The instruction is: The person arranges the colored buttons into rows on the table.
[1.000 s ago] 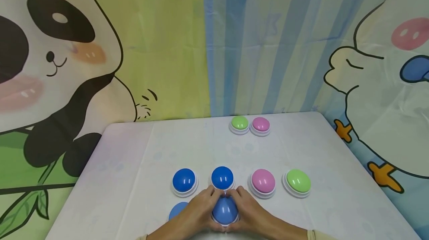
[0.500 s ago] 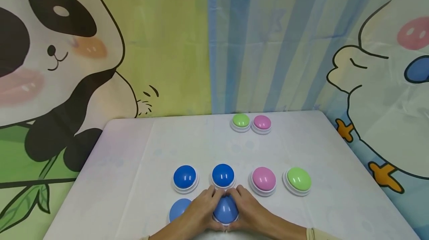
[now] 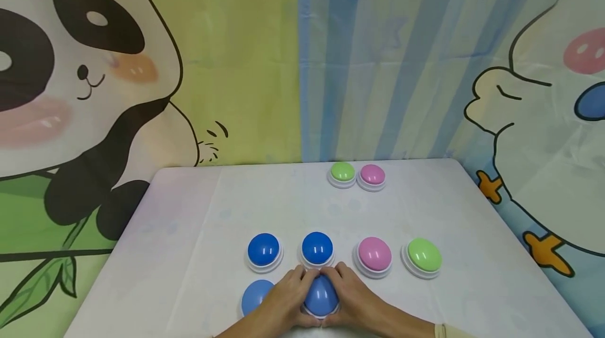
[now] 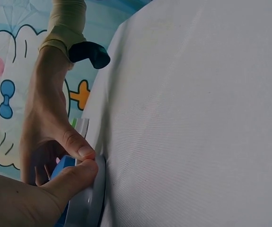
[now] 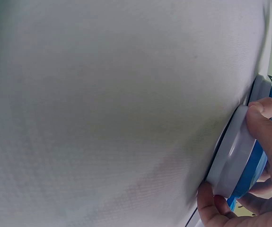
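- Nearest you, your left hand [image 3: 289, 300] and right hand [image 3: 352, 298] curl round one blue button [image 3: 322, 296], grasping it from both sides; thumbs meet at its near edge, index fingers at its far edge.
- That button is at the near part of the white tabletop [image 3: 189, 254], dome pointing up, pale base toward the cloth; its outline is round, its axis roughly upright.
- Left of it, another blue button [image 3: 256, 296] is partly hidden by your left forearm [image 3: 257, 323].
- Just beyond your fingertips runs a row: left dark-blue button [image 3: 263, 250], middle dark-blue button [image 3: 317, 247], nearer pink button [image 3: 375, 254], nearer green button [image 3: 424, 255], domes up.
- By the far edge, a farther green button [image 3: 342, 172] and farther pink button [image 3: 372, 175] stand side by side.
- Behind hangs a printed backdrop [image 3: 246, 65].
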The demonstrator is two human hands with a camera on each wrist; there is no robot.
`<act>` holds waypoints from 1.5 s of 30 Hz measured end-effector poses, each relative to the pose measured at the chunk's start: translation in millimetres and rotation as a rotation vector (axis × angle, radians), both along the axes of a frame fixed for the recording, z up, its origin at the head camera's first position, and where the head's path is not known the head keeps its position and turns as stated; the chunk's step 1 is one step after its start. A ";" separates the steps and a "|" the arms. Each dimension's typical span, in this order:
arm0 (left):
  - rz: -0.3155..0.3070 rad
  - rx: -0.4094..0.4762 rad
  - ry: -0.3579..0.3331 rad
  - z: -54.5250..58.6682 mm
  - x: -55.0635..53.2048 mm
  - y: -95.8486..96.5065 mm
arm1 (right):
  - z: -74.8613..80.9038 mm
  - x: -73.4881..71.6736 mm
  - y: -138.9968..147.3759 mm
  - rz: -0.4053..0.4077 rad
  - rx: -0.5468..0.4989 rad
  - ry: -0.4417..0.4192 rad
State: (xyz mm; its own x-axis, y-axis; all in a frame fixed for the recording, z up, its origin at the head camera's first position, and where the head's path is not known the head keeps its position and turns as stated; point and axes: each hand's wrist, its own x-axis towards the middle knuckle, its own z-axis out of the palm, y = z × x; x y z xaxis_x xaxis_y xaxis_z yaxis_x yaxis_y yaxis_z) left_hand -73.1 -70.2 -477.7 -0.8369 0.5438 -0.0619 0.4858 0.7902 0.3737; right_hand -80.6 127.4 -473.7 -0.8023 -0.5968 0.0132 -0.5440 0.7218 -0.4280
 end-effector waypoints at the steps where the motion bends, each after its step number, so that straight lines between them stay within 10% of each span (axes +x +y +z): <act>1: 0.002 -0.001 0.001 -0.4 0.6 0.3 | -0.7 0.2 0.9 -0.001 -0.002 0.007; 18: 0.015 -0.020 -0.119 5.8 16.0 -3.7 | 5.0 -4.4 11.2 0.024 -0.040 -0.123; 26: -0.115 0.083 0.080 22.7 11.1 -4.2 | 19.1 -2.0 12.0 0.029 -0.062 -0.019; 33: -0.149 0.156 0.192 35.7 -17.1 -5.3 | 41.2 -14.6 15.2 -0.001 -0.086 0.014; 45: -0.142 0.101 0.195 49.6 -83.2 14.4 | 55.2 -56.5 10.0 -0.125 0.013 0.091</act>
